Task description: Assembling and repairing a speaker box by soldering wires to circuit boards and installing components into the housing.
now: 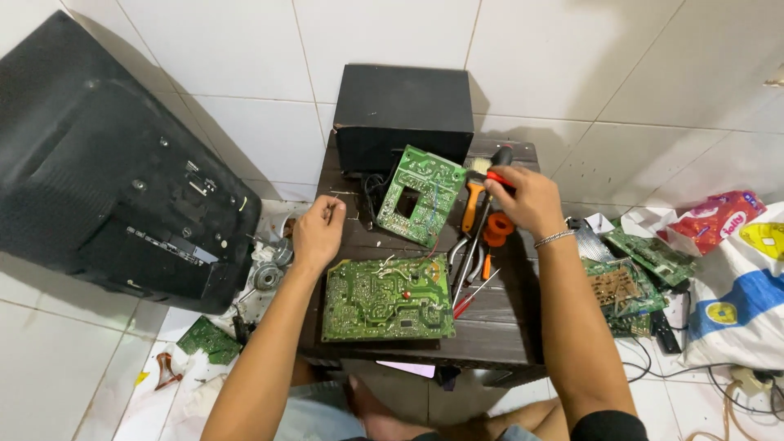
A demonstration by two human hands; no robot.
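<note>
A large green circuit board (pixel 388 298) lies flat at the front of a small dark wooden table (pixel 498 327). A second green board (pixel 420 194) with a square cut-out leans behind it against a black box (pixel 404 114). My right hand (pixel 523 198) grips a screwdriver with a red and black handle (pixel 500 163), its shaft pointing down towards the table. My left hand (pixel 317 233) hovers over the table's left edge with the fingers pinched on something thin, too small to name. An orange solder spool (pixel 498 229) and an orange-handled tool (pixel 471 206) lie under my right hand.
A black television back (pixel 106 175) leans against the tiled wall at left. Loose boards (pixel 633 278) and plastic bags (pixel 735 278) crowd the floor at right. Small parts (pixel 265 273) and another board (pixel 208 339) lie on the floor at left. Pliers (pixel 465 253) rest mid-table.
</note>
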